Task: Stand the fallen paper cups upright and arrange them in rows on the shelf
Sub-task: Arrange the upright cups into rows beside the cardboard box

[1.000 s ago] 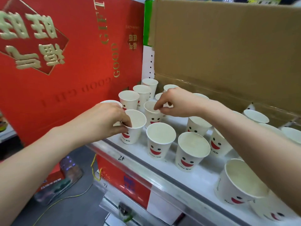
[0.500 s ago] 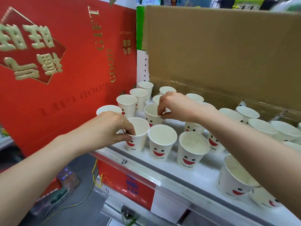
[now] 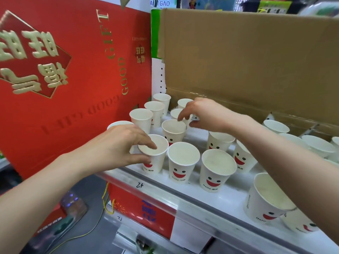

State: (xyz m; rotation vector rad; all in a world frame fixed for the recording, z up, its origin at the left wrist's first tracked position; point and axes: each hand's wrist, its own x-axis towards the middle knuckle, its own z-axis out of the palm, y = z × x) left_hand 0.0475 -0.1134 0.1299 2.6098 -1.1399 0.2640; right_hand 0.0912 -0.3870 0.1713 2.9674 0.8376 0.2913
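A shop shelf (image 3: pixel 236 191) with a white deck and a pale front rail is carrying many white paper cups printed with red smiling faces. A large red gift box (image 3: pixel 73 88) with gold lettering is standing against the shelf's left end, and a brown cardboard sheet (image 3: pixel 247 61) is rising behind the cups.

The left hand (image 3: pixel 117 145) is reaching in from the lower left to the front-left cup (image 3: pixel 156 163), which is standing upright at the shelf's front corner. Its grip is pinching that cup's rim, with the index finger lying over the opening and the thumb pressing against the outer wall.

The right hand (image 3: pixel 205 114) is hovering over the second row. Its grip is loose and holding nothing, with the fingertips hanging just above the rim of the second-row cup (image 3: pixel 173 132), which is standing upright just behind the front-left cup.

Two more upright cups (image 3: pixel 183 162) are continuing the front row to the right, and a larger-looking cup (image 3: pixel 266 200) is standing nearest the camera. Beside it, a tipped cup (image 3: pixel 300 224) is lying partly hidden under the right forearm. Further upright cups (image 3: pixel 141 116) are lining up along the red box toward the back.
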